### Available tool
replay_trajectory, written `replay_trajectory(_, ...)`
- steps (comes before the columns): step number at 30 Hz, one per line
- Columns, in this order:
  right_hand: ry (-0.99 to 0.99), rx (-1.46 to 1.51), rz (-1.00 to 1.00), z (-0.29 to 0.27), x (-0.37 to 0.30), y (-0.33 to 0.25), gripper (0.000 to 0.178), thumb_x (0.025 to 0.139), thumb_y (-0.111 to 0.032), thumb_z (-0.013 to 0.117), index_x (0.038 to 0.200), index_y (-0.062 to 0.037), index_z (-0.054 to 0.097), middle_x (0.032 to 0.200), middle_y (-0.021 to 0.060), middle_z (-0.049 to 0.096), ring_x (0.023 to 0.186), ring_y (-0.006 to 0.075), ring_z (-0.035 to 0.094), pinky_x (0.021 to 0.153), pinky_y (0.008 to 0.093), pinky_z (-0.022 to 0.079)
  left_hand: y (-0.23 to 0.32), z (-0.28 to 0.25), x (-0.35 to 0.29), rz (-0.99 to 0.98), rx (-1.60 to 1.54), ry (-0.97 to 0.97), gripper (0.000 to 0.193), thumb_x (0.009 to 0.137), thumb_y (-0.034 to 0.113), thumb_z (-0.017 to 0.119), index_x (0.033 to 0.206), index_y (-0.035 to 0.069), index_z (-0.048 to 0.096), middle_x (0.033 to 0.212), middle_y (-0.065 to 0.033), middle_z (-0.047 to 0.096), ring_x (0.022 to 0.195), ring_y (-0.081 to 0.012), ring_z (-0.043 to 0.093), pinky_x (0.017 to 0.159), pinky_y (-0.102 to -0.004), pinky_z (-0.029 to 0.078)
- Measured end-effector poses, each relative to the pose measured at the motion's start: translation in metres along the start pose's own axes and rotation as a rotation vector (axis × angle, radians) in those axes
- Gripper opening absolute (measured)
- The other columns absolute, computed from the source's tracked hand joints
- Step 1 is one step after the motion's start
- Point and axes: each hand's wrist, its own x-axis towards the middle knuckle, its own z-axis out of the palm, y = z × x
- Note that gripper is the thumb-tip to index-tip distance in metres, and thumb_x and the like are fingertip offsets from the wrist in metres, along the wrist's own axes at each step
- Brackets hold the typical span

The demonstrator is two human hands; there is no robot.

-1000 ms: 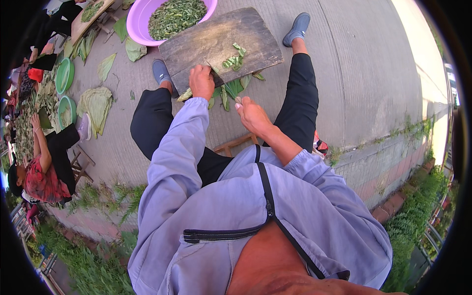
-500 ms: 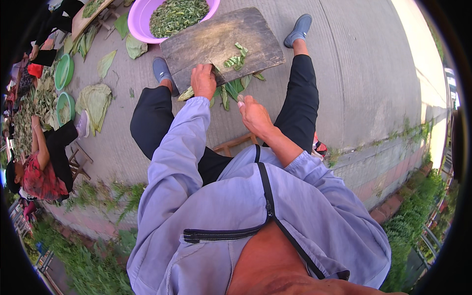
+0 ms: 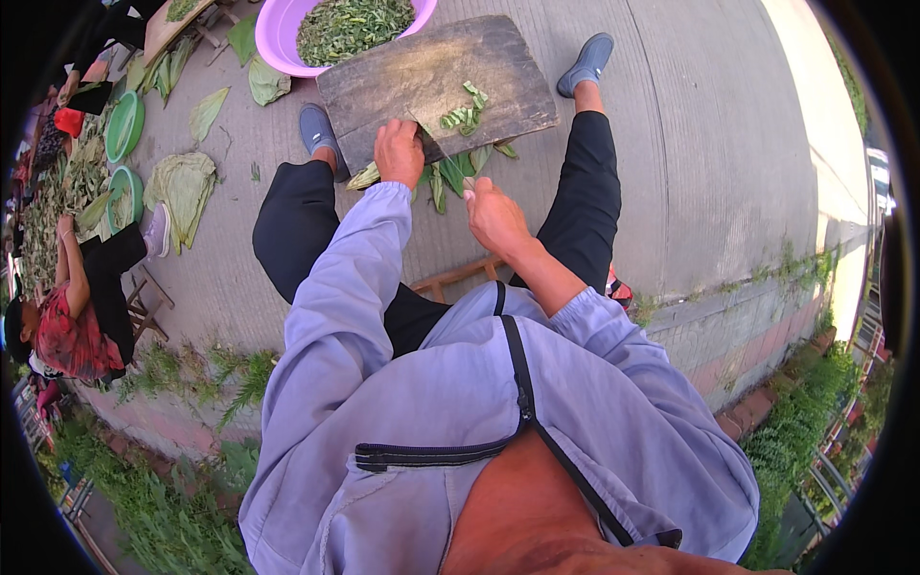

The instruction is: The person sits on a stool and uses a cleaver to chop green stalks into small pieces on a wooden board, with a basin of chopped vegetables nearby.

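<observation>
A worn wooden board (image 3: 383, 91) lies between my spread legs. My left hand (image 3: 399, 151) is closed at its near edge over a roll of green leaves, whose pale end (image 3: 363, 176) sticks out below the wrist side. My right hand (image 3: 498, 218) is closed around the handle of a knife (image 3: 443, 151), its thin blade slanting up and left toward the fingers of my left hand. Cut green leaf strips (image 3: 464, 113) lie on the board to the right. Below the near edge hang several loose green leaves (image 3: 450, 176), partly behind the blade.
A purple basin (image 3: 274, 38) of chopped greens (image 3: 350, 31) stands beyond the board. Large flat leaves (image 3: 182, 192) lie on the pavement at left, near two green basins (image 3: 125, 127). Another person (image 3: 77, 307) sits at far left. A wooden stool (image 3: 455, 278) shows beneath me.
My right hand has shifted slightly up with the knife, whose blade now shows more clearly. My left hand stays on the leaves. The whole view has moved a little.
</observation>
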Motion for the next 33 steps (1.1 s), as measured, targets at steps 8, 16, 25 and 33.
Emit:
replay_trajectory(8, -0.044, 0.014, 0.016, -0.003, 0.013, 0.000, 0.033, 0.109, -0.029, 0.050, 0.109, 0.0036, 0.052, 0.104, 0.0373, 0.069, 0.092, 0.0573, 0.067, 0.083, 0.0647, 0.051, -0.001, 0.000, 0.000, 0.001, 0.019, -0.007, 0.017, 0.080, 0.004, 0.073, 0.096, 0.010, 0.073, 0.099, -0.0118, 0.065, 0.099, -0.0383, 0.062, 0.085, -0.0507, 0.051)
replay_trajectory(16, 0.031, 0.053, -0.062, 0.009, 0.050, -0.001, 0.033, 0.108, -0.029, 0.051, 0.108, 0.0036, 0.053, 0.094, 0.0358, 0.070, 0.088, 0.0575, 0.067, 0.080, 0.0651, 0.051, 0.004, -0.004, 0.000, -0.031, -0.007, -0.022, 0.021, 0.080, 0.005, 0.073, 0.100, 0.012, 0.076, 0.102, -0.0115, 0.067, 0.101, -0.0375, 0.063, 0.087, -0.0501, 0.052)
replay_trajectory(25, 0.101, 0.117, 0.002, 0.016, 0.052, 0.032, 0.035, 0.108, -0.034, 0.053, 0.103, 0.0010, 0.052, 0.087, 0.0349, 0.067, 0.085, 0.0580, 0.065, 0.078, 0.0645, 0.048, 0.000, 0.001, -0.003, -0.064, -0.091, 0.024, 0.018, 0.081, 0.005, 0.071, 0.097, 0.012, 0.076, 0.103, -0.0116, 0.069, 0.101, -0.0375, 0.063, 0.087, -0.0496, 0.052)
replay_trajectory(33, 0.006, 0.065, -0.027, -0.001, 0.034, 0.012, 0.035, 0.107, -0.033, 0.055, 0.106, 0.0027, 0.056, 0.089, 0.0357, 0.069, 0.086, 0.0575, 0.067, 0.081, 0.0640, 0.050, -0.002, 0.003, -0.003, -0.063, -0.106, 0.024, 0.019, 0.081, 0.003, 0.071, 0.098, 0.012, 0.074, 0.101, -0.0122, 0.069, 0.100, -0.0377, 0.063, 0.088, -0.0493, 0.052)
